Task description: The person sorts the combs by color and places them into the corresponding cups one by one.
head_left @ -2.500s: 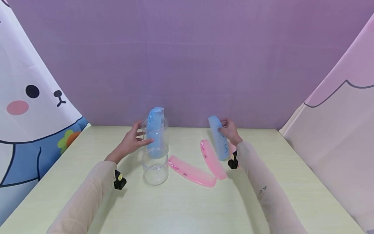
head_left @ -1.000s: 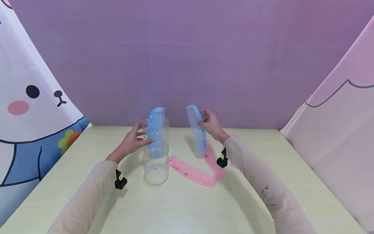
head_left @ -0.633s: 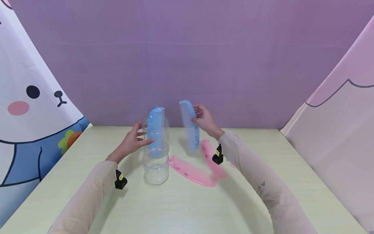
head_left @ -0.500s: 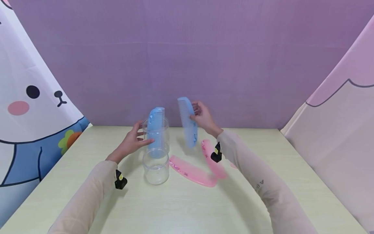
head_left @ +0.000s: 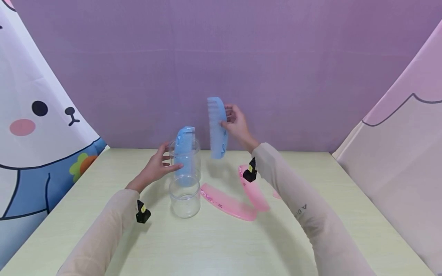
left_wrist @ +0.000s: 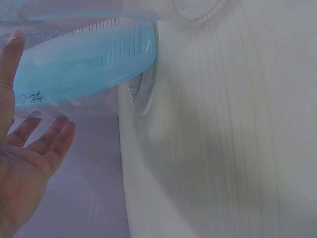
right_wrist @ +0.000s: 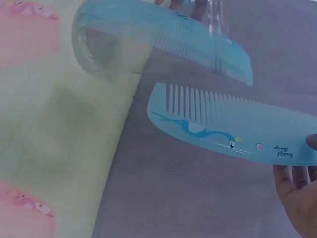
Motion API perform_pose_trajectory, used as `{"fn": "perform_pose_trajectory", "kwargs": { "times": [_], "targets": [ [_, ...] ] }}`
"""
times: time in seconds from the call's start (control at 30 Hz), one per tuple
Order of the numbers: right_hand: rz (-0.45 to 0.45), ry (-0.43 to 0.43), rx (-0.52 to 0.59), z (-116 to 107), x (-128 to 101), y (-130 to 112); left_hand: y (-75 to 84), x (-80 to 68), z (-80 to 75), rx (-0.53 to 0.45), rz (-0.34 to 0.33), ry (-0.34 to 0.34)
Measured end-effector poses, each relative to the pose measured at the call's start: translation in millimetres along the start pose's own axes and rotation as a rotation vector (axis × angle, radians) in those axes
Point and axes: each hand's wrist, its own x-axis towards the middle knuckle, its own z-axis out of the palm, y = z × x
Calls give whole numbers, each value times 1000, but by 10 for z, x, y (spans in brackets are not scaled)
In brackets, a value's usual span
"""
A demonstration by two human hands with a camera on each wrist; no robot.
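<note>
My left hand [head_left: 155,168] holds a clear plastic cup [head_left: 197,163], fingers behind it and thumb across the front. A blue comb [head_left: 185,140] stands in that cup, its upper part above the rim; the left wrist view shows its teeth through the wall. My right hand [head_left: 239,124] pinches a second blue comb [head_left: 217,130] by its spine, raised above the table to the right of the cup. That comb hangs nearly upright, teeth to the left, with a blue flamingo print visible in the right wrist view. In front of the held cup stands another clear cup [head_left: 184,205].
Two pink combs lie on the table right of the cups, one slanting [head_left: 229,203] and one steeper [head_left: 254,191], near each other. A third pink piece [head_left: 276,194] is mostly hidden by my right sleeve. A purple cloth [head_left: 221,69] hangs behind the table's far edge.
My right hand has lifted the second blue comb from over the pink combs, carrying it left and up and turning it nearly upright. The left hand and both cups have stayed in place.
</note>
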Motion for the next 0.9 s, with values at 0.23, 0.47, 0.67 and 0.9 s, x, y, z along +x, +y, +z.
{"fn": "perform_pose_trajectory", "kwargs": {
  "times": [0.23, 0.47, 0.67, 0.9],
  "targets": [
    [-57, 36, 108, 28, 72, -155, -6, 3, 0, 2, -3, 0],
    [-112, 79, 157, 60, 21, -466, -20, 14, 1, 5, -5, 1],
    [-177, 107, 213, 132, 31, -544, -19, 23, 4, 7, -16, -3],
    [-165, 86, 259, 254, 150, -394, -25, 23, -1, 13, -25, -4]
  ]
}}
